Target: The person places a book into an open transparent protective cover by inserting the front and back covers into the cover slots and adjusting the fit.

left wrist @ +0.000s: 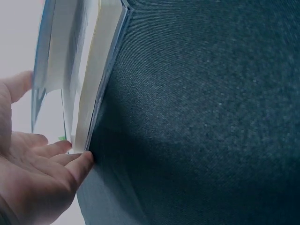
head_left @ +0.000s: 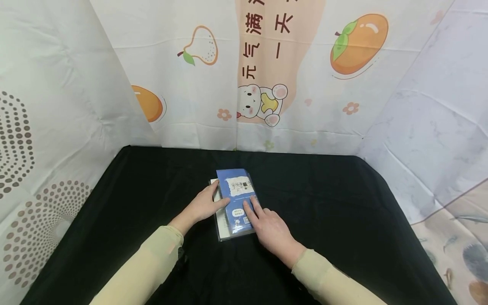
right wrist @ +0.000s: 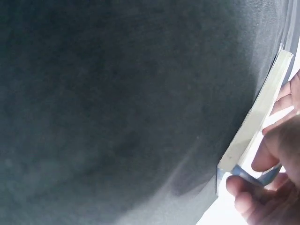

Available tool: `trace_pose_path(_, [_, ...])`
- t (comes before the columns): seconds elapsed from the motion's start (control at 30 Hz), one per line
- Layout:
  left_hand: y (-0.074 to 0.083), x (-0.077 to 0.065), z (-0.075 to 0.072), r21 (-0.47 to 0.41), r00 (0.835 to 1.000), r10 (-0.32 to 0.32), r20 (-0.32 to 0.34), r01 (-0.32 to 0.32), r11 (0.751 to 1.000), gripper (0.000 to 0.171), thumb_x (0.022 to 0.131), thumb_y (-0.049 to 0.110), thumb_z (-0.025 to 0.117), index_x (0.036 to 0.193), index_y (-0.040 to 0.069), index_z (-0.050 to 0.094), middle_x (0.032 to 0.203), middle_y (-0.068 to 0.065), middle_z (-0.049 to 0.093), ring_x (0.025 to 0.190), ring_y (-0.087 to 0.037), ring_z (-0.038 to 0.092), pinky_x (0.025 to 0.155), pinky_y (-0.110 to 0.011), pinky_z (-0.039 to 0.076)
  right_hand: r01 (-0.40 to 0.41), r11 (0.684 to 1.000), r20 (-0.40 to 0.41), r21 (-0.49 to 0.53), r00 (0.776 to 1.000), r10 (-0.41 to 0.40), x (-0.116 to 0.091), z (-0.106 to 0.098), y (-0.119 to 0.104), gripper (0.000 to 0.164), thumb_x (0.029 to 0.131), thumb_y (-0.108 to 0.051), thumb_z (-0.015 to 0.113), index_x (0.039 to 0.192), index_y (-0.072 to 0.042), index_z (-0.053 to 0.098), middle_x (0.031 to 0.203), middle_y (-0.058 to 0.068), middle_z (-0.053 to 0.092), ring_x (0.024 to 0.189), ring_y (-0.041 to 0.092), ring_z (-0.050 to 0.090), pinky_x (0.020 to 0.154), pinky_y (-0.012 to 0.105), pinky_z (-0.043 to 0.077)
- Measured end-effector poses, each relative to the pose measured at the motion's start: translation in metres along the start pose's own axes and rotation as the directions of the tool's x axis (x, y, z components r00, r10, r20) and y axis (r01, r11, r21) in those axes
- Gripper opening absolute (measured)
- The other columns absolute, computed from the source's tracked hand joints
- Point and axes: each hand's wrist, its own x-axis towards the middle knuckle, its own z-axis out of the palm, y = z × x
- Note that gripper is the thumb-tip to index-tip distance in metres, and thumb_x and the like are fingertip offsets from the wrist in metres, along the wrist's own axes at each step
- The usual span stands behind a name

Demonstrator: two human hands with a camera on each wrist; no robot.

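A book (head_left: 240, 207) with a blue cover lies on the black cloth. Its cover stands ajar, so a strip of printed page (head_left: 222, 222) shows along the left side. My left hand (head_left: 201, 204) spreads at that side, thumb on the cover's edge and fingers by the upper left corner. In the left wrist view the page block (left wrist: 96, 79) shows under the raised cover, fingertips right at its corner. At the right side my right hand (head_left: 273, 231) holds the book, two fingers lying on the cover. The right wrist view shows its fingers about the blue spine end (right wrist: 251, 174).
Black cloth (head_left: 160, 169) covers the table. White printed curtains enclose it: a back curtain (head_left: 198, 93) with fruit drawings and characters, a dotted left curtain (head_left: 57, 127) and a right curtain (head_left: 438, 118). Both forearms wear pale sleeves (head_left: 142, 262).
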Motion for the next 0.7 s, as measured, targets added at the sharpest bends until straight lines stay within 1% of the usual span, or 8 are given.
trace_pose_path(0.1, [0.0003,-0.0006,0.0006,-0.01,1.0,0.001,-0.006,-0.001,1.0,0.082,0.092,0.039,0.061,0.152,0.004,0.018,0.152,-0.022,0.03,0.133,-0.033,0.035,0.108,-0.051,0.033,0.044,0.999,0.029,0.031,0.999,-0.044,-0.0001,0.0006,0.0032,0.068,0.09,-0.015,0.063,0.15,-0.013,0.031,0.154,0.016,0.03,0.083,0.019,0.049,0.072,0.034,0.048])
trace_pose_path(0.17, [0.0001,-0.0007,0.0012,-0.015,1.0,-0.01,-0.009,0.01,1.0,0.081,0.092,0.034,0.062,0.152,0.003,0.017,0.151,-0.023,0.029,0.133,-0.033,0.035,0.108,-0.051,0.033,0.06,0.996,0.051,0.068,0.997,-0.064,-0.0005,0.0004,0.0059,0.069,0.09,-0.016,0.063,0.151,-0.013,0.03,0.156,0.013,0.026,0.092,0.02,0.046,0.077,0.035,0.046])
trace_pose_path(0.27, [-0.0015,0.0004,0.0024,-0.018,1.0,-0.019,-0.015,0.018,1.0,0.081,0.091,0.031,0.062,0.152,0.002,0.016,0.151,-0.024,0.029,0.131,-0.033,0.037,0.108,-0.05,0.033,0.077,0.988,0.082,0.138,0.993,-0.089,-0.0015,-0.0007,0.009,0.073,0.089,-0.017,0.064,0.152,-0.012,0.026,0.158,0.011,0.019,0.118,0.026,0.042,0.095,0.041,0.042])
trace_pose_path(0.33, [-0.0026,0.0008,0.003,-0.018,0.999,-0.019,-0.027,0.018,1.0,0.081,0.091,0.028,0.061,0.151,0.0,0.015,0.151,-0.025,0.028,0.13,-0.034,0.037,0.108,-0.05,0.033,0.093,0.977,0.099,0.19,0.989,-0.113,-0.0021,-0.0004,0.01,0.076,0.088,-0.016,0.064,0.152,-0.009,0.024,0.159,0.013,0.016,0.135,0.031,0.031,0.107,0.046,0.034])
trace_pose_path(0.37, [-0.0032,0.0012,0.0032,-0.017,0.999,-0.018,-0.033,0.018,1.0,0.082,0.09,0.027,0.061,0.151,-0.001,0.014,0.151,-0.026,0.028,0.129,-0.034,0.038,0.108,-0.05,0.033,0.102,0.971,0.108,0.215,0.986,-0.127,-0.0023,-0.0002,0.0101,0.077,0.087,-0.015,0.063,0.152,-0.007,0.022,0.159,0.014,0.015,0.139,0.032,0.025,0.11,0.048,0.03])
trace_pose_path(0.47, [-0.0043,0.0003,0.0034,-0.024,0.999,-0.023,-0.04,0.022,0.999,0.085,0.088,0.022,0.06,0.15,-0.004,0.009,0.152,-0.028,0.023,0.131,-0.035,0.035,0.109,-0.05,0.031,0.122,0.953,0.13,0.278,0.978,-0.163,-0.0025,0.0016,0.0098,0.078,0.086,-0.014,0.06,0.151,-0.003,0.02,0.159,0.017,0.014,0.143,0.03,0.015,0.114,0.048,0.022])
trace_pose_path(0.6, [-0.0042,-0.0013,0.003,-0.036,0.999,-0.039,-0.023,0.038,0.999,0.089,0.087,0.017,0.059,0.149,-0.007,0.0,0.155,-0.028,0.013,0.138,-0.037,0.024,0.113,-0.05,0.025,0.13,0.943,0.158,0.305,0.97,-0.185,-0.0027,0.0039,0.0094,0.077,0.085,-0.015,0.058,0.151,-0.002,0.02,0.158,0.016,0.015,0.143,0.026,0.013,0.115,0.045,0.021])
trace_pose_path(0.7, [-0.0044,-0.0006,0.0027,-0.018,0.999,-0.032,-0.008,0.032,0.999,0.09,0.088,0.016,0.059,0.149,-0.006,-0.003,0.157,-0.027,0.007,0.142,-0.035,0.015,0.114,-0.048,0.021,0.124,0.94,0.194,0.318,0.962,-0.193,-0.0023,0.0041,0.0105,0.076,0.087,-0.018,0.058,0.151,-0.003,0.02,0.159,0.014,0.014,0.144,0.025,0.012,0.115,0.045,0.021])
